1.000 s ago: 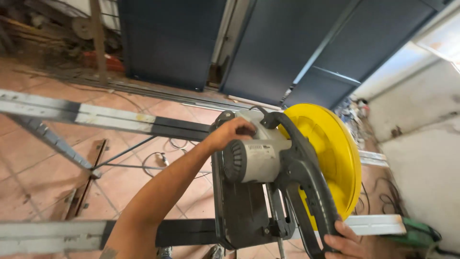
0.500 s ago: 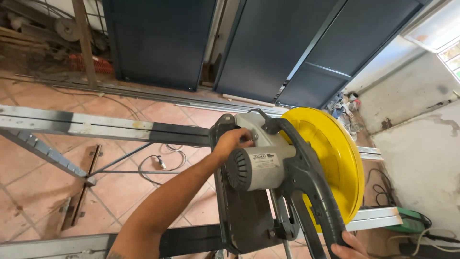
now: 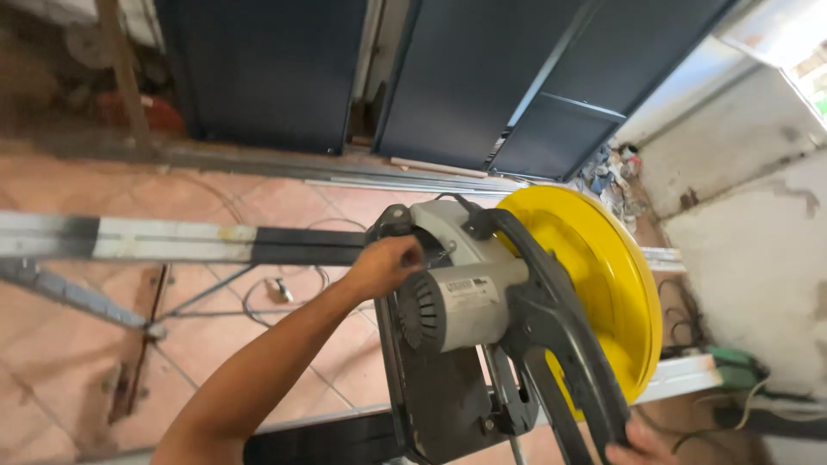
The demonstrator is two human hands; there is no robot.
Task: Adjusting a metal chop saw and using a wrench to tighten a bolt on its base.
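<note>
Gripping one chop saw (image 3: pixel 517 319): left hand (image 3: pixel 388 263) fingers curled on motor housing; right hand (image 3: pixel 639 445) fingers clamped on handle.

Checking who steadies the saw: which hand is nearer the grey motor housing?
Left. The left hand rests just beside the grey motor housing, at its upper left. The right hand is lower, at the bottom of the black handle.

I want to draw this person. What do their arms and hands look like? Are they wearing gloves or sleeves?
No gloves and no sleeves that show. The left hand is bare, and so is the long forearm behind it, with no watch or ring in view. Only the fingertips of the right hand peek in at the bottom edge, bare too.
</note>
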